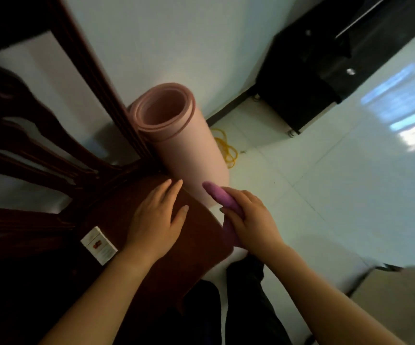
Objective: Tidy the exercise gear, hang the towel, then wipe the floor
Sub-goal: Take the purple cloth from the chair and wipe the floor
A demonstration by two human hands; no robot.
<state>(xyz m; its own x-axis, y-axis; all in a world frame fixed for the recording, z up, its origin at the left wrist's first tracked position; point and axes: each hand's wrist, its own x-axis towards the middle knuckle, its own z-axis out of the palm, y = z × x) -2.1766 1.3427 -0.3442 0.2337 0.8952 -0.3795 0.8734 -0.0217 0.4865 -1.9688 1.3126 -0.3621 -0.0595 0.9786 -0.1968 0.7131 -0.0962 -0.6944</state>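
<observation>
Purple object in curled right hand; left hand flat.

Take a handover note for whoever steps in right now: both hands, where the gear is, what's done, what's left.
Left hand open, flat on the chair seat. Right hand grips a purple item; what it is, unclear.
Pink mat rolled, standing on end by the chair. Yellow rope on the floor behind it.
Done: mat rolled. Left: rope and purple item to stow, towel to hang (none clearly in view), floor to wipe.
</observation>
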